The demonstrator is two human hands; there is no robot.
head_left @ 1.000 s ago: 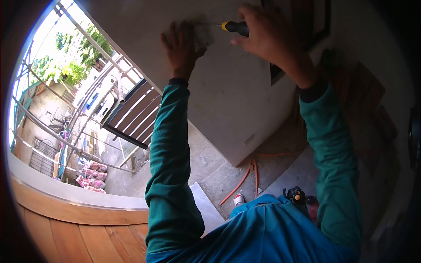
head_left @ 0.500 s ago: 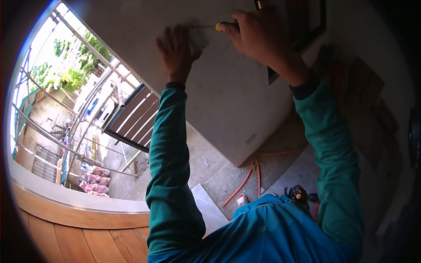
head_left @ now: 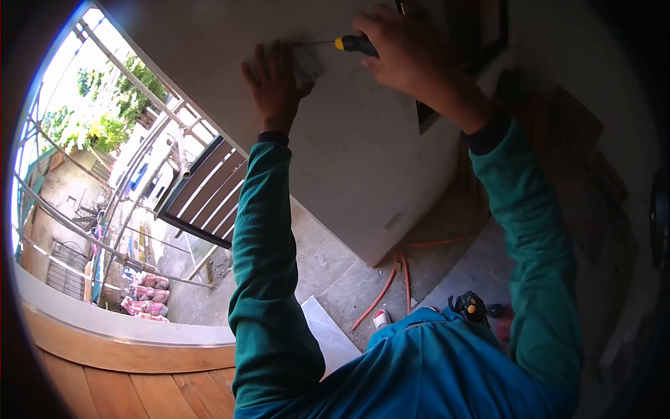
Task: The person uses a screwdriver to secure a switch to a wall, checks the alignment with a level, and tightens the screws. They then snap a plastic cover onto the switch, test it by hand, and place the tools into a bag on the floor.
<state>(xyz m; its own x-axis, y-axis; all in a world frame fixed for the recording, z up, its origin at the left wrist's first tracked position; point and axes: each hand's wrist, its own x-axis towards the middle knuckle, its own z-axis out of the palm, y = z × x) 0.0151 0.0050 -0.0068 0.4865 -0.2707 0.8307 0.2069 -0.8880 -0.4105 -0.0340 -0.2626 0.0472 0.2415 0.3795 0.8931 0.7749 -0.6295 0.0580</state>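
Left hand (head_left: 274,91) spread on one wall (head_left: 349,160), right hand (head_left: 405,52) gripping one screwdriver (head_left: 359,46), tip hard to discern, one square fitting (head_left: 308,65) dim

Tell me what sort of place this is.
Probably a building or renovation site: scaffold-like poles outside, orange tubing on a rough grey floor, and a screwdriver in the right hand.

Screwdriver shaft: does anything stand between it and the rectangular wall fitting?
Nothing visible does. The right hand holds the screwdriver, its shaft uncrossed up to the fitting; the left hand is spread beside the fitting. Actual contact is too dim to tell.
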